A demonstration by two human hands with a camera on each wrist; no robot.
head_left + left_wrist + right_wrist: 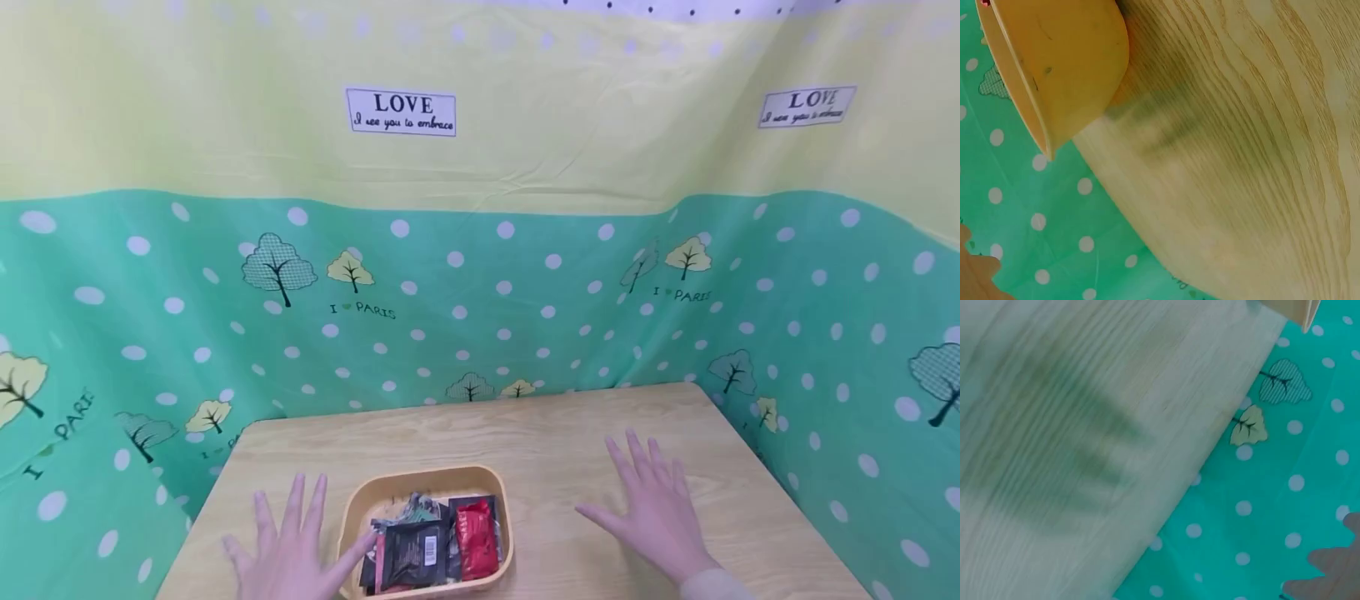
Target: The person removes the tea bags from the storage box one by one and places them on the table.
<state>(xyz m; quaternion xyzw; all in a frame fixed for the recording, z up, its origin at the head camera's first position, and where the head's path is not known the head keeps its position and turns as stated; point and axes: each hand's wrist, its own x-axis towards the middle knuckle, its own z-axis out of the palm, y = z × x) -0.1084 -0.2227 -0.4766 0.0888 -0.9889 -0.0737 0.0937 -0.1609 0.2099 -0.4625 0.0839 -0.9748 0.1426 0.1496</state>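
My left hand (288,554) spreads its fingers at the left of a tan plastic basket (420,477); its thumb overlaps the basket's left part in the head view, and whether it touches cannot be told. Inside lie several small packets, among them a black packet (412,553) with a white barcode label and a red packet (476,540). My right hand (660,517), fingers splayed, is over the table to the right of the basket and holds nothing. In the left wrist view the basket's side (1079,56) fills the upper left corner.
The basket stands on a light wood-grain table (570,450). Green polka-dot cloth (480,292) with printed trees hangs behind the table and along both sides, yellow in its upper part.
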